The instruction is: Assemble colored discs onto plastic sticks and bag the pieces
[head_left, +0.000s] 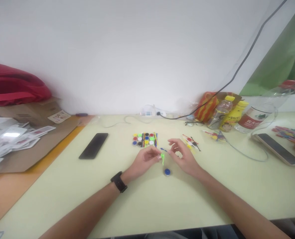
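Observation:
My left hand (145,161) pinches a small bright green plastic piece (163,159), which hangs down from the fingertips. Opposite it, my right hand (184,157) has its index finger raised and curved, with a small blue arrow-shaped piece (163,149) sticking out at the thumb tip. The blue piece points towards the green one, a little above it; the grip on its near end is partly hidden. Just below the hands, a round blue disc (167,172) lies on the table. A small pale item (179,154) shows partly behind the right fingers.
Coloured discs and sticks (144,139) lie in rows behind my hands. Right of them are loose thin pieces (191,143). A black phone (93,146) lies left, another phone (278,149) right. Bottles (220,113), glasses (194,123) and a cable (249,156) occupy the right side; cardboard (45,142) the left.

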Demonstrator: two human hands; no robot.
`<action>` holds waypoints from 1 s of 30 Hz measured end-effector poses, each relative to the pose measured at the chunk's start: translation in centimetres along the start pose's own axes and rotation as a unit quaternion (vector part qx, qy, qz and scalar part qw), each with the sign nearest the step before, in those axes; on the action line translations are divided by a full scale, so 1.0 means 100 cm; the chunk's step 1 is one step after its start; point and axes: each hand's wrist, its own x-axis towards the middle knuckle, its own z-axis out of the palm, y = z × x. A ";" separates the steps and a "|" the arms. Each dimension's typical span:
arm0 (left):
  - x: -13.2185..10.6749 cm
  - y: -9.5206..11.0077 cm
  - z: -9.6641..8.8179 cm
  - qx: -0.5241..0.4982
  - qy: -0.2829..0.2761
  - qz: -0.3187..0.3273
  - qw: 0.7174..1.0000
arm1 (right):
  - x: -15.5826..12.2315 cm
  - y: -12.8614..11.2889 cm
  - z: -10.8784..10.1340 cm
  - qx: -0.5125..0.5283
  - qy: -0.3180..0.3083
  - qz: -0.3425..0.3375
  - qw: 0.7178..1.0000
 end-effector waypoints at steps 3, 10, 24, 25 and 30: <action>0.000 -0.001 0.001 -0.001 0.003 0.004 1.000 | -0.001 0.000 0.001 0.013 -0.012 -0.004 1.000; 0.001 -0.005 -0.002 0.010 0.007 0.013 1.000 | -0.006 0.001 0.005 0.080 -0.004 0.020 0.997; 0.001 -0.005 -0.001 0.010 0.019 0.013 1.000 | -0.004 -0.002 -0.004 0.095 -0.103 0.070 0.988; 0.001 -0.004 -0.001 0.010 0.021 0.012 1.000 | -0.004 0.000 -0.005 0.106 -0.132 0.075 0.983; 0.001 -0.003 -0.001 0.009 0.024 0.009 1.000 | 0.001 0.001 -0.010 0.143 -0.152 0.065 0.976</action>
